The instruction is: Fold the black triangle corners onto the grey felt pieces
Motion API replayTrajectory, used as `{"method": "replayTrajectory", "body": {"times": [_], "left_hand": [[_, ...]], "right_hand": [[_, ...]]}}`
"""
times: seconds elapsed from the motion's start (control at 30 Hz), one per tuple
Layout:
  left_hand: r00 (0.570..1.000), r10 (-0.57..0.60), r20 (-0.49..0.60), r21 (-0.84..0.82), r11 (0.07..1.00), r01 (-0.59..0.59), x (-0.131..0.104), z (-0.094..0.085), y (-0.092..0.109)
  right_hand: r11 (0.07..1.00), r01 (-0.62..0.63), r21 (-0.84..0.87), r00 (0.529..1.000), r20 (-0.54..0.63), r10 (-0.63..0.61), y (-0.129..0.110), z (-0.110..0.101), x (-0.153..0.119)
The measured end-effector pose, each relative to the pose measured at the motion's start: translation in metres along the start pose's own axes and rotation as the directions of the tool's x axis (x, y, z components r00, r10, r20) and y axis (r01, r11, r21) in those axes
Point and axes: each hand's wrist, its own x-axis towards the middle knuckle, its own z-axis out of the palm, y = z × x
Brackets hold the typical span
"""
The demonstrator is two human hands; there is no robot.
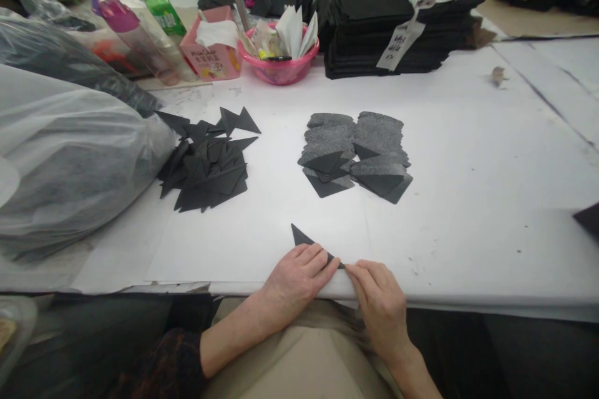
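A dark triangular piece (302,235) lies at the table's front edge, its upper left tip showing. My left hand (304,271) rests over its middle with fingers together, pressing it. At its lower right tip, the closed fingers of my right hand (378,293) pinch the piece. Beyond my hands lie overlapping rows of grey pieces (330,137) with several dark triangles (381,182) on their near part. To the left is a loose heap of dark triangular pieces (210,168).
A big translucent bag (75,162) bulges over the table's left side. Along the back stand a pink box (213,56), a pink basket (281,68) and a tied stack of black material (360,37). A dark piece (588,219) shows at the right edge.
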Motion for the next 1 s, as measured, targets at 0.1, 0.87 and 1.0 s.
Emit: {"method": "replayTrajectory", "body": {"times": [0.1,0.87,1.0], "left_hand": [[1.0,0.0,0.003,-0.011,1.0,0.0,0.0001,0.0004,-0.0007],[0.998,0.0,0.063,0.012,1.0,-0.001,0.0023,-0.0061,-0.0004],[0.997,-0.007,0.072,0.015,1.0,0.006,0.002,-0.0069,0.0021]], "right_hand": [[1.0,0.009,-0.014,1.0,-0.014,-0.01,0.0004,-0.0004,0.0002],[0.998,0.037,-0.054,0.998,-0.048,-0.039,0.0,0.0001,-0.001],[0.996,0.055,-0.069,0.998,-0.031,-0.058,0.0015,-0.0009,-0.0036]]}}
